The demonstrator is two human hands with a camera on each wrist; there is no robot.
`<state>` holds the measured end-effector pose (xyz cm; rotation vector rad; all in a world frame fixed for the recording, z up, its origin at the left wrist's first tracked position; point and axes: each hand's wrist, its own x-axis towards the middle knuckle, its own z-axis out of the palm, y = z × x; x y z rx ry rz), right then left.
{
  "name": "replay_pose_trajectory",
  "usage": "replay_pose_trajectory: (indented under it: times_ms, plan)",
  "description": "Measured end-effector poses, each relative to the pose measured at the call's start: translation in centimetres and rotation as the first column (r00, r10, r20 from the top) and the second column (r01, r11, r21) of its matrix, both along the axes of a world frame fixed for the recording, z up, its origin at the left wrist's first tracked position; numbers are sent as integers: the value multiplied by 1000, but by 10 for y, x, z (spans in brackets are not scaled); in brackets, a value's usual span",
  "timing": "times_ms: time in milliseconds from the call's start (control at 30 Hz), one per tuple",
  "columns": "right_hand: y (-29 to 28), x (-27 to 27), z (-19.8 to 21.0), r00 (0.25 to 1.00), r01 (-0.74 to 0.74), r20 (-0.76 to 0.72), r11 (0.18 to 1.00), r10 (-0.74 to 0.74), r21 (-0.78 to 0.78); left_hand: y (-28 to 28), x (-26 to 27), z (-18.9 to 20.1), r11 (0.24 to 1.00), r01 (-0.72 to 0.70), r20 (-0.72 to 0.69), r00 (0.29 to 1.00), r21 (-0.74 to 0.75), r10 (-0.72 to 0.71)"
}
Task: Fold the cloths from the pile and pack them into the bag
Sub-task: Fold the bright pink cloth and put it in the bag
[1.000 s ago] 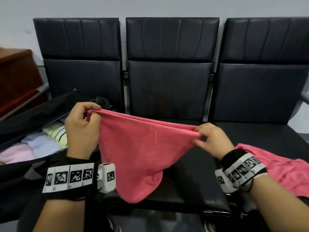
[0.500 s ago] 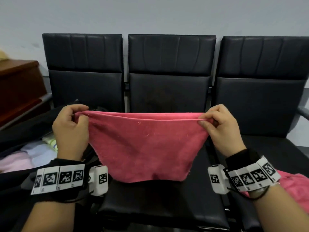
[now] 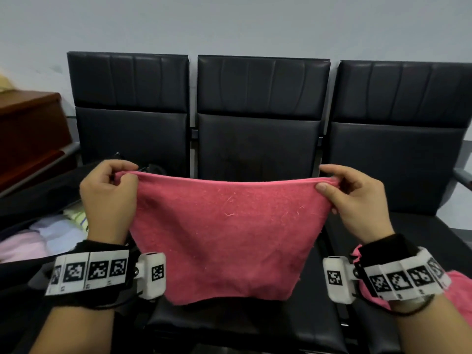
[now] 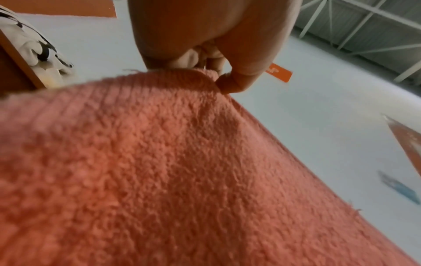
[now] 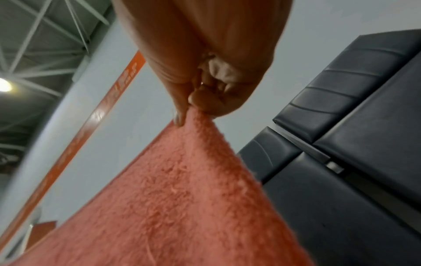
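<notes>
Pink cloth (image 3: 224,233) hangs stretched between both pinching hands.

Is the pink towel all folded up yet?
Not yet. The pink towel hangs stretched between the left hand and right hand, each pinching a top corner.

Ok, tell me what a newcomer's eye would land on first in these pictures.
First, the pink cloth, stretched wide in mid-air in front of the middle seat of a row of black chairs. The left hand and the right hand each pinch one top corner, and the lower edge hangs free. Next, the open black bag at the left with pale folded cloths inside, and more pink cloth at the lower right.
</notes>
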<state>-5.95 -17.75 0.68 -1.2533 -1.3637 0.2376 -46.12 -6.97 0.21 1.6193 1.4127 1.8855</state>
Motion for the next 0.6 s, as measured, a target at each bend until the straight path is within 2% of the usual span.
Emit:
replay_pose_trajectory:
  times_ms: [100, 233, 333, 467, 533, 600]
  plan:
    - [23, 1, -10, 994, 104, 47, 992, -100, -78, 21, 17, -10, 993, 40, -72, 996, -108, -48]
    - [53, 2, -11, 991, 110, -63, 981, -122, -160, 50, 33, -10, 969, 78, -106, 989, -233, -105]
    - [60, 10, 10, 986, 147, -78, 988, -150, -38, 56, 36, 11, 978, 141, -56, 987, -152, -151]
    - [43, 13, 32, 989, 94, -126, 988, -79, 122, 41, 32, 32, 982, 190, -65, 980, 12, -189]
    - [26, 12, 24, 993, 49, -111, 988, -33, 146, 31, 27, 26, 977, 209, -46, 977, 41, -207]
    - [11, 12, 0, 995, 9, -102, 994, 1, 105, 23, 23, 7, 975, 219, -27, 975, 29, -219]
